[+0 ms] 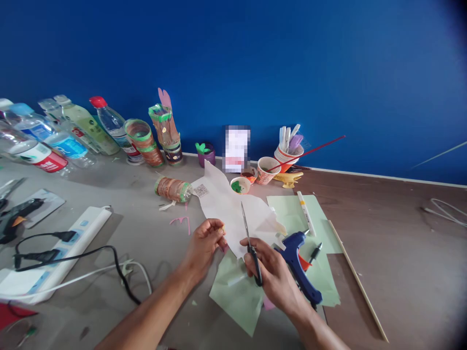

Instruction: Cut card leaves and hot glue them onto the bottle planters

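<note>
My right hand point(266, 265) is closed on a pair of scissors point(246, 226) with dark handles, the blades pointing away from me. My left hand point(206, 243) is closed in a pinch with a small yellowish bit at the fingertips, too small to name. Both hands are over a crumpled white sheet of paper point(226, 204) printed with a QR code. Under and in front of it lies pale green paper point(237, 296). Just right of the scissors rests a blue glue gun point(297, 262) on another green sheet point(326, 238).
Plastic bottles point(73, 146) and decorated bottle containers point(170, 131) line the wall at left. A power strip point(73, 248) with cables lies at left. Paint cups point(241, 185), a cup of markers point(288, 150) and a phone point(236, 148) stand behind. A wooden stick point(359, 282) lies at right.
</note>
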Available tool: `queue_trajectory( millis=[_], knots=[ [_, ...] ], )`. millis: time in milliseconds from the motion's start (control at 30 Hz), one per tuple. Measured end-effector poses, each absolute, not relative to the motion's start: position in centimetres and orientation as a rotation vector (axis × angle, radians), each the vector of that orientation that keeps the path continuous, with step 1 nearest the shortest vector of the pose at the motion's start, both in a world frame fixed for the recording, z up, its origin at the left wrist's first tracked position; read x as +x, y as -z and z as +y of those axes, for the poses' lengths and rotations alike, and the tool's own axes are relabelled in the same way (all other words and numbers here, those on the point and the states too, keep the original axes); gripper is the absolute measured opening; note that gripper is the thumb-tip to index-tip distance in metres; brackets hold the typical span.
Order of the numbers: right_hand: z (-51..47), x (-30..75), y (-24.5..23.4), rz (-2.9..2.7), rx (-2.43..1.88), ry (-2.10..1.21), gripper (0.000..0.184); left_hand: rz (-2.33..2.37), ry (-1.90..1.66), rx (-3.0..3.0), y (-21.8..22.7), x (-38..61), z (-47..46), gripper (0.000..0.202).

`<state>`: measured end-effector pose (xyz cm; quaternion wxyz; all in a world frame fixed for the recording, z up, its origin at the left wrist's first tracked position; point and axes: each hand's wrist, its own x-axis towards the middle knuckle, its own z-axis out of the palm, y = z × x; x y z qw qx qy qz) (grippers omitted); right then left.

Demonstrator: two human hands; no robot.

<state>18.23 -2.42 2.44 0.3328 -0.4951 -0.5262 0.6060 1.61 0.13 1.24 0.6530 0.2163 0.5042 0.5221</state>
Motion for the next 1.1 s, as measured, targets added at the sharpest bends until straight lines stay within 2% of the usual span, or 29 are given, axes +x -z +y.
queue_trajectory(
  millis=[133, 367, 567, 1100],
  knots=[
    [-2.3, 18.2, -2.5, -1.365, -1.282, -1.598, 0.043, 1.186, -1.159, 0.563, -1.2, 1.6, 0.1, 0.025],
    [-2.4, 18.2, -2.0, -1.468, -1.313, -1.560, 0.033, 1.222, -1.205, 0.682, -1.1, 1.7, 0.1, 0.026],
    [-2.6, 18.2, -2.4, -1.820, -1.421, -1.323, 0.024, 1.207, -1.216, 0.627, -1.2, 1.6, 0.1, 0.031],
    [-3.5, 17.0, -1.7, -2.072, -1.513, -1.026, 0.027, 1.012, -1.198, 0.470, -0.6, 1.8, -0.1, 0.039]
  ],
)
